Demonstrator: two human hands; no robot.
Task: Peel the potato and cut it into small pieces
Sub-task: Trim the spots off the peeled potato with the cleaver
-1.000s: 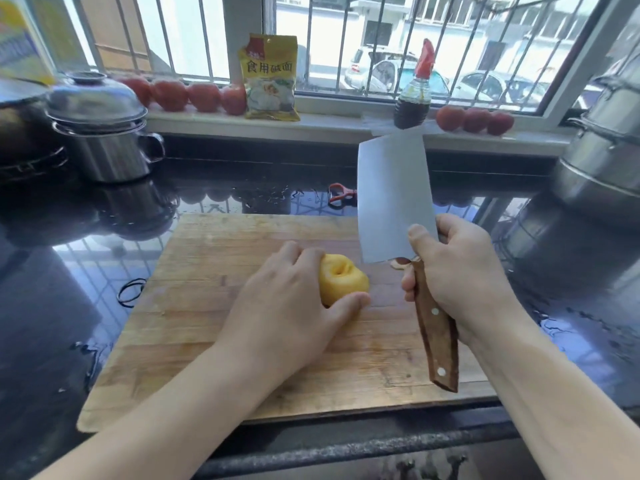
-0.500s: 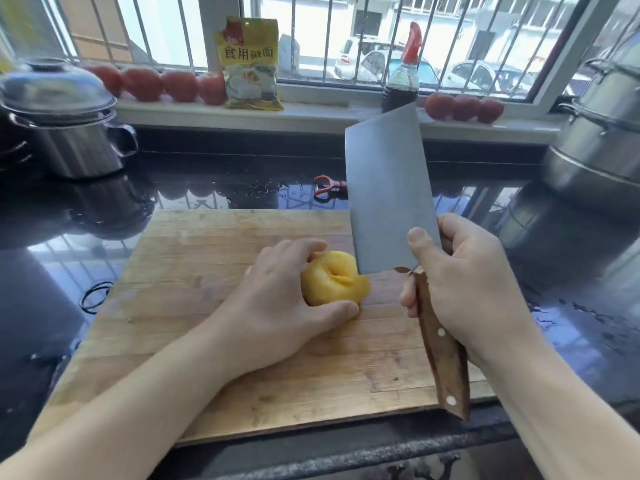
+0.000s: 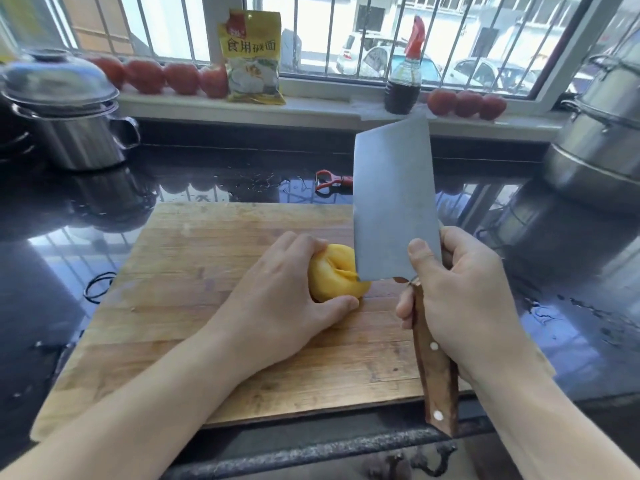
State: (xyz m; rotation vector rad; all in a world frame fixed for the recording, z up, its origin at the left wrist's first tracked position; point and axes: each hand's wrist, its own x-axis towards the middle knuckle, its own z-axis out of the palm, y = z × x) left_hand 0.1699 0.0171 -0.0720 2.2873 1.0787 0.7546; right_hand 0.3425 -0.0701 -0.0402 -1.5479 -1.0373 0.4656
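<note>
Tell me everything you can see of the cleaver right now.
The cleaver has a broad rectangular grey metal blade and a brown wooden handle with two pale rivets. The right hand grips the handle, thumb pressed on the blade's flat. The blade's heel corner is at the peeled yellow potato, which the left hand holds on the cutting board.

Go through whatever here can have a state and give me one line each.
potato: peeled, whole, on the cutting board
left hand: grips the potato
right hand: grips the cleaver, blade raised beside the potato
peeler: lying unused on the counter
pot: lid on
sauce bottle: capped, upright
</note>
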